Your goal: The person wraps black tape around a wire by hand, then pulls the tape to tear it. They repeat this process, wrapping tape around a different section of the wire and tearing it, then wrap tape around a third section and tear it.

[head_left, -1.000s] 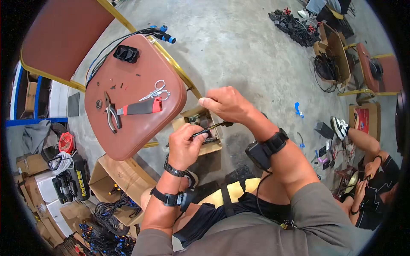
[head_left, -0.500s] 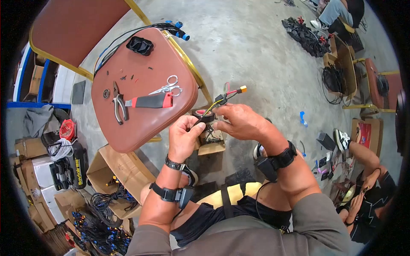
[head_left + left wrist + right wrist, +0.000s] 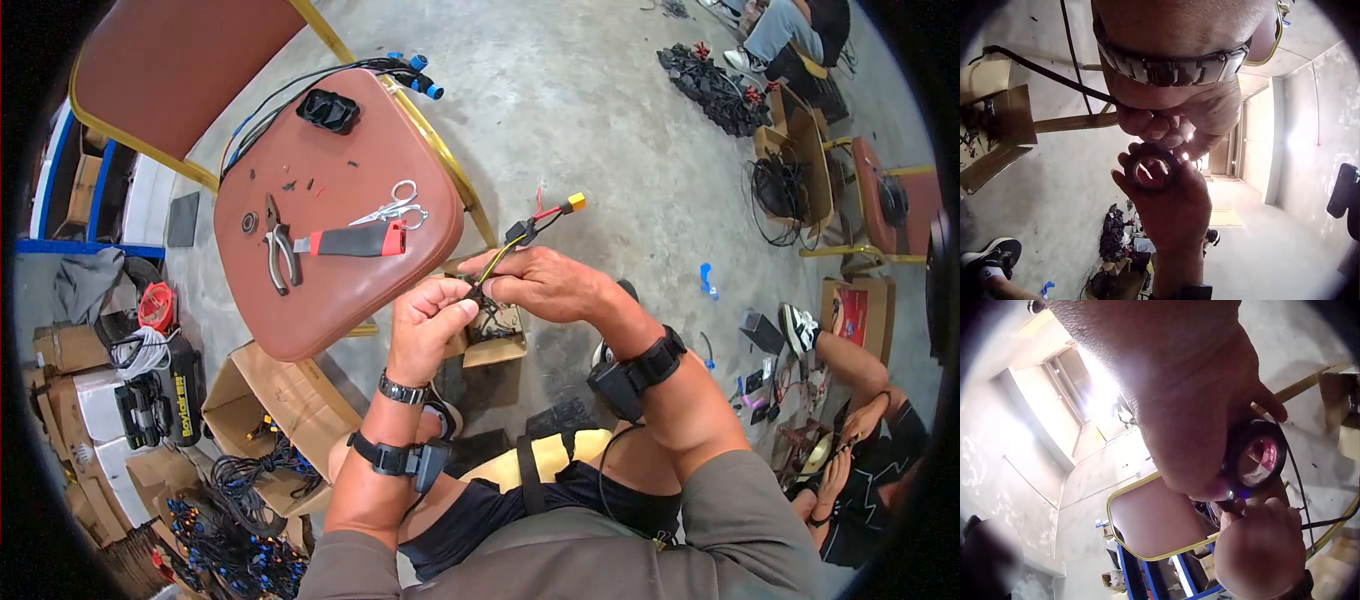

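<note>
Both hands meet over a cable with yellow, red and black wires [image 3: 493, 264]. A small black block [image 3: 520, 232] sits along it, and a yellow connector [image 3: 575, 202] tips its far end. My left hand [image 3: 428, 322] pinches the cable between thumb and fingers. Close beside it, my right hand [image 3: 548, 284] holds a roll of black tape [image 3: 1280, 456] with a reddish core, its fingers around the roll in the left wrist view. From the left hand a black cable [image 3: 1054, 67] trails away. The right hand mostly hides the roll in the head view.
A chair seat [image 3: 320, 180] at left carries pliers [image 3: 280, 250], scissors [image 3: 395, 210], a red-and-black cutter [image 3: 355, 239] and a black tray [image 3: 328, 109]. An open carton [image 3: 497, 350] stands beneath the hands, a bigger carton [image 3: 300, 385] at lower left. Another person [image 3: 860, 470] sits at right.
My right hand was raised apart from the left a second ago, then came down to it, and now sits closer. The tape roll, plain between the hands half a second ago, is now mostly covered.
</note>
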Available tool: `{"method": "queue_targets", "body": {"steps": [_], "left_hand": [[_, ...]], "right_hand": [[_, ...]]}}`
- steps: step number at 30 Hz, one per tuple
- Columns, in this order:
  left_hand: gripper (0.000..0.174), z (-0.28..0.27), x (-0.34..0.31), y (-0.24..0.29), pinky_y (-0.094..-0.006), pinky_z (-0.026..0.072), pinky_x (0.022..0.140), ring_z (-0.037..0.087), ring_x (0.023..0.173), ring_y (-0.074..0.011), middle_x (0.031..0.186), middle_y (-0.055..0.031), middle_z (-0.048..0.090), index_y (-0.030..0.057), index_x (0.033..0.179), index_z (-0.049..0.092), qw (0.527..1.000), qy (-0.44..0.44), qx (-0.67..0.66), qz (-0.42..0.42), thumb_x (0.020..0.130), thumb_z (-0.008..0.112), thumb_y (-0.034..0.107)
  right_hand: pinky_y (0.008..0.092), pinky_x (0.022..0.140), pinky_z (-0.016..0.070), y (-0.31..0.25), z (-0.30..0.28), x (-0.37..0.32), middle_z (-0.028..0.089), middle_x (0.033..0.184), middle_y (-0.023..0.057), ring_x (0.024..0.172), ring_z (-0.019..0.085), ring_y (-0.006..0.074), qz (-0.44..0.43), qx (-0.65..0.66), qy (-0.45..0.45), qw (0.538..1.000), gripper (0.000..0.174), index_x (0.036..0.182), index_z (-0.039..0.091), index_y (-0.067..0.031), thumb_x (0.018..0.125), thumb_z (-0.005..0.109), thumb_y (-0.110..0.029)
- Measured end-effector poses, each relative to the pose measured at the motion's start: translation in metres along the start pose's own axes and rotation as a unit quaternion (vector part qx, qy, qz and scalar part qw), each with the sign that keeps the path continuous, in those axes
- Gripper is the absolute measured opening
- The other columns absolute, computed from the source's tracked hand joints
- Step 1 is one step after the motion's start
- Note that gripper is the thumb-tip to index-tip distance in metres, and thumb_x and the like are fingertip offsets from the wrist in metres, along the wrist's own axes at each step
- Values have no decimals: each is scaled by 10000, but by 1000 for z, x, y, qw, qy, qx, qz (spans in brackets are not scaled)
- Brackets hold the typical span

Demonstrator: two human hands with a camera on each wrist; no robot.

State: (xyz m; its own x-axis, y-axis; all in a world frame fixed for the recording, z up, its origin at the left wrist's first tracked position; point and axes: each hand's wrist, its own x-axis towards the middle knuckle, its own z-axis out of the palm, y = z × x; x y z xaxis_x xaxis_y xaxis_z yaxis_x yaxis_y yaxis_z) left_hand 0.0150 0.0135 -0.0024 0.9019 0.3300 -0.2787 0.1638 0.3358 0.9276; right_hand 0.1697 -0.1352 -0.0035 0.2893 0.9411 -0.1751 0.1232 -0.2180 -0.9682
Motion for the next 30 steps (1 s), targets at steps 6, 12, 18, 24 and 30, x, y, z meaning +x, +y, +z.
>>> {"method": "queue_targets", "body": {"steps": [6,12,18,24,30], "left_hand": [[120,-4,2,-7,-211,439,549,553,587,-70,756,-15,656,-17,978,673,1000,-23,-14,12,884,682,57],[102,-4,4,-3,-224,482,580,602,626,-88,802,-35,685,-10,981,674,999,-38,16,-6,885,690,21],[203,-6,4,1,-225,452,567,572,626,-85,801,-47,675,-35,1073,681,1000,-22,2,-15,882,631,13],[288,-9,6,5,-217,412,547,524,603,-80,791,-50,660,-46,1141,689,988,-31,-138,-62,880,591,24],[256,-10,6,-8,-222,432,541,537,595,-85,782,-42,655,-33,1149,690,999,-18,-37,-7,914,653,60]], "right_hand": [[329,860,480,-7,-5,1,643,1051,95,952,597,182,40,9,-31,999,328,1149,658,11,876,647,-170],[383,748,512,1,-1,3,685,845,162,792,643,262,7,-41,-1,999,340,1021,695,-5,828,642,-280],[333,815,492,0,-4,3,677,928,90,886,606,158,78,-60,-26,995,304,1103,697,-2,882,670,-208],[369,811,500,-9,-3,0,687,948,140,878,640,229,46,27,-7,999,320,1027,701,16,909,598,-263],[365,819,497,-11,-4,0,690,929,127,879,635,213,57,26,-7,998,330,1040,698,12,930,601,-284]]}}
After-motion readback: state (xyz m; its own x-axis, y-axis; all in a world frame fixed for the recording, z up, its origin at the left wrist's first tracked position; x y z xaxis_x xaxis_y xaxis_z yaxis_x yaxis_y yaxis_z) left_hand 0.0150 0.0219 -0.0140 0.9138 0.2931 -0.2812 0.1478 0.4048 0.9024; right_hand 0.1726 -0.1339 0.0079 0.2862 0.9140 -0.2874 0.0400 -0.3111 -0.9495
